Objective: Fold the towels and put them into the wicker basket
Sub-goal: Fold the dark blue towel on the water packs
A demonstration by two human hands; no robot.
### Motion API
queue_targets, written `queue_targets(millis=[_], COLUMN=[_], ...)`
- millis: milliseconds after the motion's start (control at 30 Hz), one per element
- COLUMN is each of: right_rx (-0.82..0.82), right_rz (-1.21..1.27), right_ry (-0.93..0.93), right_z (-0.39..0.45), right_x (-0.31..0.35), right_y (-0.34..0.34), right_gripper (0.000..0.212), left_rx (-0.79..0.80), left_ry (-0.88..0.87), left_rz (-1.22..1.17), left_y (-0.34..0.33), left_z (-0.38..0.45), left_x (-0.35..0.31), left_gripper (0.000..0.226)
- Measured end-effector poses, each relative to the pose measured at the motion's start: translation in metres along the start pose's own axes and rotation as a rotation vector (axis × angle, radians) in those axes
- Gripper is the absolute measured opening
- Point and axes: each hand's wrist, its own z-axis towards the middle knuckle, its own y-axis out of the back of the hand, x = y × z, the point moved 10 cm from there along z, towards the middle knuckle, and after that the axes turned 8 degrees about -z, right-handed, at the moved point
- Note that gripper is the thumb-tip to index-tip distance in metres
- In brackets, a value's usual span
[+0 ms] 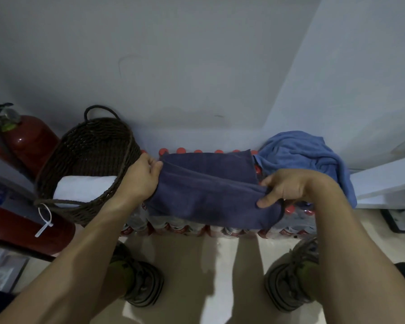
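A dark navy towel (211, 190) lies partly folded across packs of red-capped bottles. My left hand (142, 177) pinches its left edge, with the thumb and fingers closed on the cloth. At the right edge my right hand (288, 187) grips the upper layer, thumb under the fold. A dark brown wicker basket (80, 141) stands at the left against the wall, and a folded white towel (84, 187) lies inside it. A crumpled light blue towel (304, 155) is heaped at the right, behind my right hand.
Shrink-wrapped bottle packs (197, 228) form the work surface. Red fire extinguishers (26, 141) stand left of the basket. A white ledge (384, 181) juts in at the right. A white cable tie (43, 220) hangs from the basket rim. My shoes (140, 284) rest on the beige floor.
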Motion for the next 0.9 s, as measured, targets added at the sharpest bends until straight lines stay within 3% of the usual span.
queue_targets(millis=[133,300,400,567,733,900], right_rx=[-0.158,-0.433,-0.709,-0.933,-0.898,-0.686], right_rz=[0.519,0.736,0.579,0.236,-0.112,-0.546], right_ry=[0.207,0.301,0.287,0.205,0.062,0.069], right_z=[0.003,0.023,0.038,0.069,0.11,0.143], right_x=[0.022,0.035,0.033,0.026,0.018,0.024], right_y=[0.016,0.038,0.063,0.088,0.093,0.09], right_gripper=[0.027,0.014,0.013,0.014,0.018,0.018], left_rx=[-0.049,-0.036,-0.011,0.097,0.1,0.231], left_ry=[0.098,0.132,0.074,0.083,0.004,-0.14], left_rz=[0.003,0.071,0.154,0.35,0.448,0.417], left_y=[-0.008,-0.021,-0.027,-0.05,-0.063,-0.082], left_z=[0.006,0.032,0.057,0.09,0.114,0.129], left_x=[0.024,0.035,0.033,0.048,0.045,0.038], left_gripper=[0.022,0.016,0.018,0.02,0.021,0.025])
